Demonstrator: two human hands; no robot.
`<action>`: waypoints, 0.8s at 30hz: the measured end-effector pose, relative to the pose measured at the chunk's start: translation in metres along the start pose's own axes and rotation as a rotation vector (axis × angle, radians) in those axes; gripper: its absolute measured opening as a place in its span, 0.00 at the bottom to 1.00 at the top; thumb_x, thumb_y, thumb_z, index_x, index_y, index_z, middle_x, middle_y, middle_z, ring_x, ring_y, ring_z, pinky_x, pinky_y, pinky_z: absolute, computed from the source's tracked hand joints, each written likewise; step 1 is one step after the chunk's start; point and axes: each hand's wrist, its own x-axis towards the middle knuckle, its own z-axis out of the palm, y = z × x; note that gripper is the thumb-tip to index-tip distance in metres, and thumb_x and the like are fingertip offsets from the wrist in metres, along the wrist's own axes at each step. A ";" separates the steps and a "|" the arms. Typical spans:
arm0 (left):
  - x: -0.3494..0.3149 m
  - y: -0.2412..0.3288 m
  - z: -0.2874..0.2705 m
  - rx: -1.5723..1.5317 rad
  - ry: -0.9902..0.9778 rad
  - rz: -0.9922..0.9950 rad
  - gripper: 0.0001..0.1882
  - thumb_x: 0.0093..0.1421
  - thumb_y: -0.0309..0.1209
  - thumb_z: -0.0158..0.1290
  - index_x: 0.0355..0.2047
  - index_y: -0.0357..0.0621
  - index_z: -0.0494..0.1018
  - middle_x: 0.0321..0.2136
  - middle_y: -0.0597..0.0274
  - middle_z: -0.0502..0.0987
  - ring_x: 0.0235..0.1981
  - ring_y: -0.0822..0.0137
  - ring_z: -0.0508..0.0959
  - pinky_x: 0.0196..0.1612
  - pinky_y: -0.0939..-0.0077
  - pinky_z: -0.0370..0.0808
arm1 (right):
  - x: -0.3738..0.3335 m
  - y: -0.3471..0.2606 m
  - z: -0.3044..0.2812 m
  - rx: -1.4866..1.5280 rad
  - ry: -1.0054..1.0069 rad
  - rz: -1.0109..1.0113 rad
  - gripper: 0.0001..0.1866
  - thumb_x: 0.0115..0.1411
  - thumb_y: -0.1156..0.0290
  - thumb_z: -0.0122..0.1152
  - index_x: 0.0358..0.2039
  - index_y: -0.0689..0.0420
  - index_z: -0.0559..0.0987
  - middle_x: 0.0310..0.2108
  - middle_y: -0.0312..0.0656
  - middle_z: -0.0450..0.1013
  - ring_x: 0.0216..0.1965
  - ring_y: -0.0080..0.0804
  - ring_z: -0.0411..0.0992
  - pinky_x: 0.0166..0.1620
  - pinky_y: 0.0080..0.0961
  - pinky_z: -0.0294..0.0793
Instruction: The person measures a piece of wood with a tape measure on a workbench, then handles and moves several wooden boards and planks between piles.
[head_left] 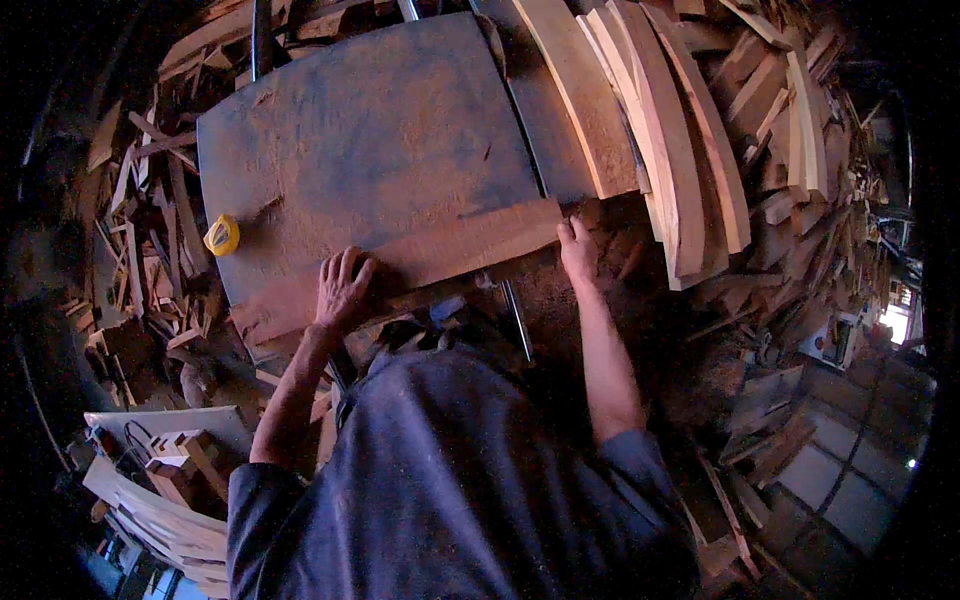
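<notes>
A long reddish-brown wooden board (460,240) lies along the near edge of a worn, dusty metal tabletop (390,120). My left hand (343,288) rests on the board left of its middle, fingers stretched forward and slightly apart. At the board's right end, my right hand (577,250) is closed on the corner, its thumb and curled fingers against the wood. A yellow tape measure (222,235) sits at the tabletop's left edge.
Long, pale curved planks (670,150) are stacked right of the tabletop. Piles of offcuts (140,220) line the left side, and more scrap wood (770,100) fills the right. Cut wooden pieces (180,530) lie at lower left. Metal rods (517,320) show beneath the near edge.
</notes>
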 end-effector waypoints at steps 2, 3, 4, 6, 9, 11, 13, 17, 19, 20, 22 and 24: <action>0.002 0.001 0.012 0.085 0.046 0.021 0.39 0.43 0.51 0.64 0.53 0.47 0.67 0.56 0.48 0.62 0.58 0.45 0.61 0.61 0.48 0.58 | -0.014 0.019 0.007 -0.031 0.257 -0.267 0.24 0.64 0.59 0.53 0.56 0.60 0.70 0.45 0.53 0.75 0.46 0.51 0.74 0.48 0.41 0.72; -0.005 -0.002 0.018 0.138 0.062 0.005 0.38 0.44 0.51 0.64 0.53 0.47 0.67 0.55 0.48 0.62 0.58 0.45 0.61 0.61 0.48 0.58 | -0.041 -0.019 0.001 -0.107 0.148 -0.254 0.23 0.63 0.61 0.54 0.56 0.59 0.69 0.42 0.53 0.75 0.44 0.53 0.74 0.45 0.43 0.73; 0.002 0.006 0.012 0.096 0.063 -0.010 0.34 0.46 0.49 0.62 0.51 0.47 0.68 0.55 0.48 0.62 0.58 0.45 0.62 0.61 0.48 0.57 | -0.061 -0.022 0.007 -0.126 0.148 -0.364 0.22 0.61 0.65 0.58 0.54 0.58 0.70 0.43 0.52 0.74 0.47 0.53 0.72 0.46 0.44 0.72; -0.002 0.006 0.013 0.114 0.043 -0.027 0.31 0.48 0.46 0.61 0.50 0.47 0.69 0.54 0.48 0.63 0.58 0.45 0.62 0.61 0.47 0.57 | -0.098 -0.056 0.016 -0.322 -0.037 -0.571 0.21 0.53 0.69 0.65 0.48 0.57 0.74 0.48 0.51 0.71 0.50 0.52 0.69 0.50 0.43 0.70; 0.004 0.011 0.009 0.091 0.042 -0.012 0.27 0.50 0.41 0.59 0.49 0.46 0.70 0.54 0.48 0.63 0.58 0.46 0.62 0.61 0.46 0.57 | -0.117 -0.064 0.047 -0.274 -0.119 -0.895 0.33 0.47 0.69 0.71 0.54 0.62 0.71 0.61 0.51 0.61 0.62 0.51 0.59 0.62 0.44 0.60; 0.003 0.009 0.008 0.109 0.045 -0.005 0.25 0.51 0.39 0.59 0.48 0.46 0.70 0.54 0.48 0.63 0.58 0.46 0.62 0.61 0.46 0.57 | -0.118 -0.082 0.056 -0.288 -0.177 -0.882 0.38 0.45 0.67 0.72 0.57 0.61 0.69 0.64 0.53 0.55 0.65 0.52 0.53 0.64 0.43 0.57; 0.002 0.006 0.011 0.157 0.047 0.006 0.24 0.51 0.38 0.59 0.48 0.46 0.70 0.53 0.48 0.63 0.58 0.46 0.62 0.61 0.46 0.57 | -0.115 -0.093 0.062 -0.249 -0.204 -0.866 0.40 0.44 0.65 0.73 0.58 0.61 0.68 0.65 0.54 0.54 0.66 0.53 0.52 0.65 0.44 0.55; 0.001 0.003 0.011 0.119 0.010 -0.023 0.24 0.50 0.38 0.59 0.47 0.45 0.70 0.53 0.47 0.63 0.58 0.45 0.62 0.60 0.45 0.57 | -0.102 -0.101 0.070 -0.281 -0.247 -0.886 0.44 0.43 0.64 0.75 0.60 0.60 0.66 0.66 0.55 0.52 0.67 0.53 0.50 0.66 0.46 0.52; 0.002 0.004 0.009 0.092 0.014 -0.049 0.24 0.49 0.38 0.59 0.47 0.46 0.70 0.54 0.47 0.63 0.57 0.44 0.62 0.60 0.45 0.57 | -0.094 -0.105 0.069 -0.362 -0.288 -0.895 0.46 0.42 0.64 0.75 0.61 0.60 0.64 0.66 0.55 0.51 0.67 0.53 0.50 0.67 0.46 0.50; 0.002 0.003 0.010 0.109 0.031 -0.041 0.24 0.50 0.38 0.59 0.47 0.47 0.70 0.54 0.47 0.63 0.57 0.44 0.62 0.61 0.45 0.57 | -0.090 -0.108 0.069 -0.403 -0.308 -0.900 0.47 0.42 0.64 0.75 0.62 0.60 0.63 0.66 0.55 0.51 0.67 0.53 0.49 0.68 0.46 0.48; -0.001 0.000 0.015 0.138 0.062 -0.023 0.23 0.50 0.38 0.59 0.47 0.49 0.70 0.55 0.46 0.62 0.58 0.43 0.62 0.61 0.44 0.57 | -0.083 -0.115 0.068 -0.462 -0.381 -0.906 0.49 0.41 0.64 0.76 0.63 0.60 0.61 0.67 0.55 0.49 0.68 0.52 0.48 0.68 0.47 0.46; -0.008 -0.003 0.021 0.128 0.117 0.004 0.21 0.51 0.37 0.58 0.47 0.51 0.71 0.56 0.46 0.62 0.58 0.43 0.62 0.62 0.43 0.56 | -0.082 -0.123 0.067 -0.529 -0.371 -0.954 0.51 0.40 0.64 0.76 0.63 0.60 0.60 0.64 0.53 0.54 0.65 0.50 0.52 0.68 0.47 0.47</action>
